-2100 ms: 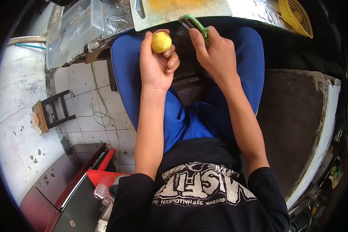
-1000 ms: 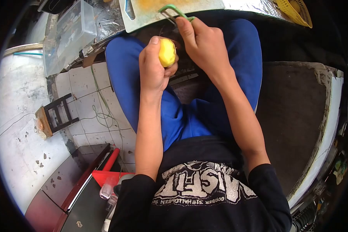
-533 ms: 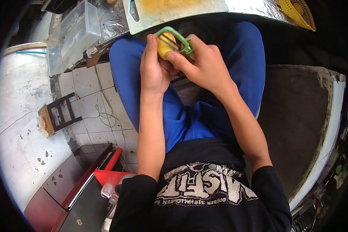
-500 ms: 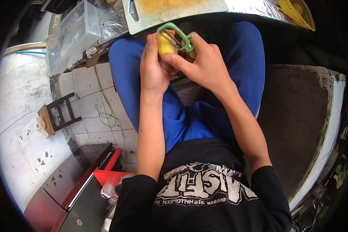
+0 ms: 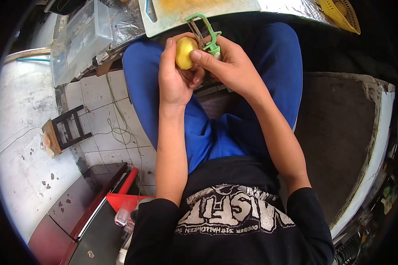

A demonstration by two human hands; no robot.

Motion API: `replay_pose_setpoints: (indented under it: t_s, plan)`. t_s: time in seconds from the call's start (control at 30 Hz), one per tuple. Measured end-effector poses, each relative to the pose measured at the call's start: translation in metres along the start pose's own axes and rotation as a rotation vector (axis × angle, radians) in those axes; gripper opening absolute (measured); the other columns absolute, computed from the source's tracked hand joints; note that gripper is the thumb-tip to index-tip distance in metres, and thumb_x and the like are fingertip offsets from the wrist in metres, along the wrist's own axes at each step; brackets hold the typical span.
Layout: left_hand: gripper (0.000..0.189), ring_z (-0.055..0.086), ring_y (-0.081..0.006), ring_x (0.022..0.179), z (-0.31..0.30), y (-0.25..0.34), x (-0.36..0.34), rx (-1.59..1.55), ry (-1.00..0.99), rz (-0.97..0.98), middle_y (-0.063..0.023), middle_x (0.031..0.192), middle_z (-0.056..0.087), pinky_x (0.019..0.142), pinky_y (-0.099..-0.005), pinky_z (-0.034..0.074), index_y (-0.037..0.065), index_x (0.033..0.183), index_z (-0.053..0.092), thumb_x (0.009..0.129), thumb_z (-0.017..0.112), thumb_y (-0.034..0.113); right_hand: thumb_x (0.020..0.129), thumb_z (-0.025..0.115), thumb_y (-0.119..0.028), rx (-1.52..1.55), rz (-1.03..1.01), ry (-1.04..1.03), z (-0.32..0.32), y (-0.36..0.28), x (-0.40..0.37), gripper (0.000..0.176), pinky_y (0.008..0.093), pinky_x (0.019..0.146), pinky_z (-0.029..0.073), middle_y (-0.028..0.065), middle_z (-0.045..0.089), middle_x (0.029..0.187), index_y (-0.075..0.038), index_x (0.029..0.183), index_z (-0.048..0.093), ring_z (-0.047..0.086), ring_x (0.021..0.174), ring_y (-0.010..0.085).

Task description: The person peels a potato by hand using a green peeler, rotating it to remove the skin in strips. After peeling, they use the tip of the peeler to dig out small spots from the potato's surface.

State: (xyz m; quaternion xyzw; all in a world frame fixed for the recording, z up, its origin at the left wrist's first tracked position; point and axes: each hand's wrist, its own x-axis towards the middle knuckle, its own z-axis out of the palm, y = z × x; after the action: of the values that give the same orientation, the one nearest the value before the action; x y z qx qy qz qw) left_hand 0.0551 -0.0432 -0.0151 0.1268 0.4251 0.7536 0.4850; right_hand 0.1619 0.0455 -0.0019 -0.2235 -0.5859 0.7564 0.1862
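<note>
The left hand [image 5: 174, 81] is clamped on the potato [image 5: 184, 52], held above the lap in front of the worktop [image 5: 292, 8] edge. The right hand [image 5: 232, 70] is closed around the handle of the green peeler [image 5: 202, 27], with its thumb resting on the potato. The peeler head stands at 1 o'clock of the potato, just beside it; blade contact cannot be confirmed.

Status: the exposed potato face is clean yellow with no skin visible. The faces under the fingers are hidden, so any remaining skin cannot be told.

Surroundings: cutting board [image 5: 234, 5] at 12 o'clock, clear plastic box [image 5: 77, 39] at 10 o'clock, yellow basket [image 5: 340, 15] at 2 o'clock.
</note>
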Motion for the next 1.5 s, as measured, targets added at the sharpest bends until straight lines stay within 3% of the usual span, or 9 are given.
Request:
replay_pose_setpoints:
  t_s: [0.17, 0.3, 0.37, 0.53, 0.63, 0.8, 1.23, 1.3, 1.5]
  plan:
    - [0.046, 0.040, -0.0104, 0.043, -0.002, 0.000, 0.001, 0.027, -0.007, 0.002, -0.0032, 0.068, 0.049, 0.037, -0.0211, 0.030, 0.003, 0.109, 0.054, 0.101, 0.029, 0.041, 0.091, 0.066, -0.025, 0.099, 0.038, 0.008, -0.005, 0.000, 0.002, 0.032, 0.0243, 0.054, 0.048, 0.0040, 0.066, 0.075, 0.001, 0.107, 0.060, 0.064, 0.061, 0.0106]
    - [0.048, 0.038, -0.0111, 0.043, -0.009, 0.001, 0.003, -0.129, -0.032, -0.076, -0.0037, 0.063, 0.044, 0.039, -0.0229, 0.027, 0.002, 0.106, 0.054, 0.099, 0.029, 0.042, 0.086, 0.070, -0.027, -0.336, -0.089, 0.228, -0.022, 0.012, 0.011, 0.036, 0.0337, 0.053, 0.047, 0.0088, 0.066, 0.070, 0.001, 0.106, 0.060, 0.066, 0.059, 0.0189]
    - [0.043, 0.034, -0.0114, 0.043, -0.020, -0.001, 0.007, -0.271, -0.077, -0.134, -0.0032, 0.064, 0.043, 0.038, -0.0236, 0.027, 0.002, 0.108, 0.055, 0.096, 0.034, 0.038, 0.083, 0.072, -0.028, -1.013, -0.136, 0.353, -0.027, 0.008, 0.010, 0.037, 0.0398, 0.055, 0.049, 0.0175, 0.064, 0.068, 0.002, 0.100, 0.059, 0.066, 0.061, 0.0313]
    - [0.038, 0.030, -0.0103, 0.041, -0.022, -0.002, 0.009, -0.278, 0.078, -0.209, -0.0020, 0.061, 0.042, 0.038, -0.0234, 0.024, 0.005, 0.100, 0.056, 0.094, 0.033, 0.036, 0.084, 0.070, -0.033, -0.998, -0.208, 0.339, -0.024, 0.004, 0.007, 0.037, 0.0463, 0.051, 0.048, 0.0195, 0.060, 0.061, 0.000, 0.085, 0.055, 0.061, 0.058, 0.0399]
    - [0.038, 0.030, -0.0091, 0.040, -0.015, -0.003, 0.008, -0.182, 0.191, -0.233, 0.0000, 0.058, 0.042, 0.037, -0.0234, 0.023, 0.008, 0.094, 0.057, 0.093, 0.031, 0.036, 0.094, 0.055, -0.038, -1.019, -0.523, 0.220, -0.005, 0.012, 0.002, 0.037, 0.0443, 0.046, 0.047, 0.0162, 0.058, 0.055, -0.004, 0.078, 0.053, 0.059, 0.051, 0.0361]
    - [0.038, 0.041, -0.0051, 0.041, -0.017, -0.005, 0.006, -0.086, 0.280, -0.240, 0.0030, 0.069, 0.059, 0.034, -0.0189, 0.025, 0.010, 0.091, 0.064, 0.095, 0.034, 0.033, 0.096, 0.052, -0.038, -1.223, -0.405, 0.143, 0.012, 0.018, -0.002, 0.038, 0.0418, 0.043, 0.045, 0.0128, 0.056, 0.054, -0.007, 0.075, 0.048, 0.057, 0.049, 0.0344]
    - [0.045, 0.058, -0.0082, 0.055, -0.012, -0.010, 0.005, 0.001, 0.188, -0.200, 0.0021, 0.075, 0.061, 0.042, -0.0196, 0.042, 0.013, 0.096, 0.062, 0.098, 0.039, 0.051, 0.095, 0.051, -0.044, -1.231, -0.462, 0.288, 0.015, 0.019, 0.007, 0.044, 0.0399, 0.038, 0.047, 0.0118, 0.057, 0.048, -0.007, 0.070, 0.051, 0.058, 0.041, 0.0319]
    - [0.040, 0.037, -0.0062, 0.041, 0.001, -0.005, 0.004, 0.061, 0.316, -0.159, 0.0014, 0.063, 0.050, 0.036, -0.0213, 0.027, 0.011, 0.089, 0.056, 0.098, 0.031, 0.040, 0.095, 0.052, -0.043, -1.203, -0.484, 0.314, 0.016, 0.019, 0.007, 0.044, 0.0404, 0.038, 0.047, 0.0121, 0.057, 0.048, -0.007, 0.070, 0.051, 0.059, 0.042, 0.0322]
    - [0.038, 0.029, -0.0052, 0.038, -0.002, 0.003, 0.001, -0.036, 0.172, -0.127, 0.0030, 0.056, 0.038, 0.034, -0.0192, 0.022, 0.010, 0.079, 0.052, 0.098, 0.035, 0.038, 0.097, 0.051, -0.038, -1.171, -0.434, 0.316, 0.009, 0.019, 0.014, 0.041, 0.0432, 0.041, 0.043, 0.0154, 0.053, 0.051, -0.005, 0.073, 0.048, 0.055, 0.047, 0.0359]
